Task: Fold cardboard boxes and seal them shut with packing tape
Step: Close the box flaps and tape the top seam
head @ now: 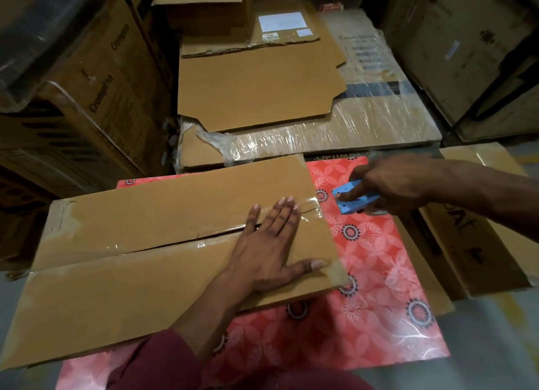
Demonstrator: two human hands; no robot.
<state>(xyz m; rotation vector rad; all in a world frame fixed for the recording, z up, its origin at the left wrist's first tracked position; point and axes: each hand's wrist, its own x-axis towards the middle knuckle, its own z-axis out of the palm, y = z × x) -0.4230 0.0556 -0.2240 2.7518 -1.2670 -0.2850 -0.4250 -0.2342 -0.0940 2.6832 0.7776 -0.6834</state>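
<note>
Left grip point(271, 244) flat on box point(145, 244), right grip point(388, 185) clasping blue tape dispenser point(347, 198)

Open room lies right of the closed cardboard box point(163, 244), where the red patterned sheet point(370, 273) is bare down to its near edge. The box covers the sheet's left part. Behind it, a stack of flattened cardboard point(256, 92) on a plastic-wrapped bundle point(350, 121) closes the far side. Tall cartons point(96, 83) wall in the left, and more cartons point(472, 48) the far right. A printed flat carton point(472, 238) borders the sheet's right edge
</note>
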